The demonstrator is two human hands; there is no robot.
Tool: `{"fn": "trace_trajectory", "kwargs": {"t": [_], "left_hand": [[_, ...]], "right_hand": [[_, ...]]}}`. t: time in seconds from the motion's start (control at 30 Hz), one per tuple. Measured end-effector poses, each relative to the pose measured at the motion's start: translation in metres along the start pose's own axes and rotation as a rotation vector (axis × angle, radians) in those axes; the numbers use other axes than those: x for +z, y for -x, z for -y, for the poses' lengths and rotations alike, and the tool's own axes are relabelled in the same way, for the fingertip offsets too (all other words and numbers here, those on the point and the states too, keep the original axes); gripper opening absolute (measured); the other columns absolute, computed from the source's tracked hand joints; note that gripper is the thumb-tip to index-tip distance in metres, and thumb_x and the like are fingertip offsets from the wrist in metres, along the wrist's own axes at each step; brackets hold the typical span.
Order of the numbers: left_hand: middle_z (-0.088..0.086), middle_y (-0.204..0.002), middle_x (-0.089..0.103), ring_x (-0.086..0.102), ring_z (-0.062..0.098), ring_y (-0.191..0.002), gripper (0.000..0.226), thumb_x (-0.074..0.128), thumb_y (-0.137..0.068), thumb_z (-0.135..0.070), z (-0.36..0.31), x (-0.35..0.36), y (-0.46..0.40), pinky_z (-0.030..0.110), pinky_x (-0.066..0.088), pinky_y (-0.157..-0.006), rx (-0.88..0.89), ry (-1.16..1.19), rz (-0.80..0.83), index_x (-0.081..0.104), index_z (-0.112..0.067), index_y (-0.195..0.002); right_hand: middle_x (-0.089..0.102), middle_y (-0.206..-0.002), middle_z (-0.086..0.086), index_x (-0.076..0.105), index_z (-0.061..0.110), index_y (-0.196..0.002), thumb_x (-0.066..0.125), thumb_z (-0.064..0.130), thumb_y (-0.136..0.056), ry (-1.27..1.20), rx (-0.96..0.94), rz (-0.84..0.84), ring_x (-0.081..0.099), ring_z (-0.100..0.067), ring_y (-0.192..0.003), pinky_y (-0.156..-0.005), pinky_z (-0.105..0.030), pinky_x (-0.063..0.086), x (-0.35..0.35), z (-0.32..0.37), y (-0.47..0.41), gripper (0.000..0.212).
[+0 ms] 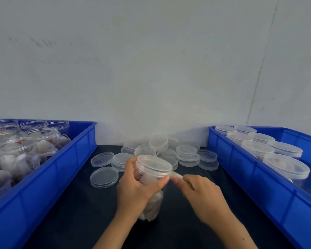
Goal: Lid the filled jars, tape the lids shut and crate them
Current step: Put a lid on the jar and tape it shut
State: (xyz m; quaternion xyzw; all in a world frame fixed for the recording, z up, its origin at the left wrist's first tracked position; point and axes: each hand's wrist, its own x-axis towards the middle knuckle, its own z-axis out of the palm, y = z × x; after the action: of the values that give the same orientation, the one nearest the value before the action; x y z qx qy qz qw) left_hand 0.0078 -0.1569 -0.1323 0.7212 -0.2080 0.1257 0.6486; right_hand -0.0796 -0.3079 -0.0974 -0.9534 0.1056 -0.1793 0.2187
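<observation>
Jar (152,193) lidded, upright on dark table (79,212) between two blue crates. Left hand (135,187) wraps jar below lid (153,165). Right hand (203,193) pinches tape (176,175) at lid rim.

A dark table (75,209) carries two blue crates, one at the left (65,169), one at the right (255,178); loose clear lids (104,177) lie piled between them; a jar (152,203) stands in front.

Jar (152,178) middle behind left hand (135,193), both blue crates (65,159) cut off by picture edges, contents blurred.
</observation>
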Motion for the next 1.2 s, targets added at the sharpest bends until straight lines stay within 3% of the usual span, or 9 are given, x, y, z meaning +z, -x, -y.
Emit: {"fn": "trace_trajectory", "kwargs": {"t": [0.1,0.2,0.33,0.43,0.77,0.87,0.93,1.07,1.2], "left_hand": [[-0.024,-0.098,0.067,0.064,-0.004,-0.091,0.078,0.081,-0.04,-0.061,-0.002,-0.003,-0.003,0.019,0.051,-0.077,-0.009,0.053,0.068,0.054,-0.034,-0.109],[-0.024,-0.1,0.068,0.065,-0.004,-0.092,0.078,0.084,-0.041,-0.052,-0.002,-0.006,-0.007,0.011,0.05,-0.072,-0.03,0.146,0.148,0.055,-0.027,-0.11],[-0.025,-0.099,0.067,0.062,-0.01,-0.092,0.085,0.084,-0.038,-0.047,-0.001,-0.01,-0.01,0.006,0.048,-0.071,-0.051,0.196,0.204,0.049,-0.026,-0.112],[-0.011,-0.101,0.067,0.063,-0.009,-0.092,0.088,0.088,-0.038,-0.039,0.001,-0.012,-0.011,0.007,0.048,-0.072,-0.087,0.228,0.227,0.044,-0.027,-0.113],[-0.01,-0.122,0.063,0.059,0.0,-0.111,0.083,0.076,-0.053,-0.059,0.0,-0.014,-0.005,0.015,0.049,-0.085,-0.042,0.204,0.316,0.051,-0.03,-0.126],[-0.031,-0.117,0.057,0.053,-0.011,-0.111,0.108,0.084,-0.038,-0.064,-0.003,-0.009,-0.001,0.012,0.047,-0.086,-0.012,0.112,0.257,0.035,-0.042,-0.132],[-0.037,-0.108,0.056,0.054,-0.013,-0.106,0.104,0.084,-0.036,-0.062,-0.004,-0.007,0.0,0.009,0.046,-0.082,0.041,0.061,0.168,0.038,-0.041,-0.127],[-0.015,-0.106,0.066,0.063,-0.001,-0.098,0.088,0.086,-0.04,-0.056,-0.003,-0.008,-0.002,0.009,0.048,-0.077,0.012,0.137,0.082,0.049,-0.032,-0.116],[-0.005,-0.105,0.066,0.064,-0.005,-0.092,0.083,0.092,-0.043,-0.049,-0.003,-0.012,-0.005,0.012,0.05,-0.073,-0.052,0.171,0.102,0.05,-0.03,-0.112]], "right_hand": [[0.045,-0.063,0.006,0.045,0.024,-0.072,0.029,0.058,-0.097,0.013,-0.041,-0.005,0.04,-0.008,-0.057,-0.064,-0.024,0.033,-0.004,-0.001,0.0,0.045],[0.04,-0.065,0.012,0.025,0.037,-0.071,0.026,0.052,-0.101,0.087,-0.091,0.016,0.038,-0.003,-0.061,-0.087,-0.029,0.035,-0.006,0.003,-0.002,0.033],[0.041,-0.07,0.013,0.038,0.031,-0.098,0.022,0.048,-0.102,0.118,-0.1,0.031,0.041,-0.004,-0.071,-0.096,-0.033,0.034,-0.001,0.003,-0.005,0.025],[0.045,-0.07,0.012,0.041,0.029,-0.099,0.022,0.05,-0.102,0.119,-0.111,-0.011,0.048,-0.008,-0.074,-0.092,-0.032,0.034,0.003,0.003,-0.005,0.028],[0.052,-0.066,0.006,0.046,0.028,-0.077,0.028,0.063,-0.093,-0.008,0.01,-0.081,0.047,-0.007,-0.058,-0.054,-0.02,0.037,0.013,0.003,0.001,0.042],[0.05,-0.065,0.007,0.038,0.029,-0.071,0.028,0.063,-0.094,0.007,-0.001,-0.104,0.045,-0.008,-0.056,-0.05,-0.02,0.03,0.016,0.007,0.003,0.042],[0.05,-0.066,0.008,0.035,0.03,-0.071,0.031,0.061,-0.094,0.022,-0.029,-0.104,0.046,-0.007,-0.055,-0.048,-0.019,0.029,0.018,0.01,0.005,0.039],[0.052,-0.068,0.006,0.04,0.027,-0.078,0.028,0.069,-0.09,-0.017,-0.083,-0.028,0.046,-0.009,-0.057,-0.051,-0.02,0.031,0.019,0.011,0.006,0.045],[0.051,-0.065,0.005,0.045,0.027,-0.081,0.011,0.08,-0.076,0.024,-0.154,-0.007,0.046,-0.009,-0.057,-0.052,-0.021,0.032,0.01,0.007,0.007,0.064]]}}
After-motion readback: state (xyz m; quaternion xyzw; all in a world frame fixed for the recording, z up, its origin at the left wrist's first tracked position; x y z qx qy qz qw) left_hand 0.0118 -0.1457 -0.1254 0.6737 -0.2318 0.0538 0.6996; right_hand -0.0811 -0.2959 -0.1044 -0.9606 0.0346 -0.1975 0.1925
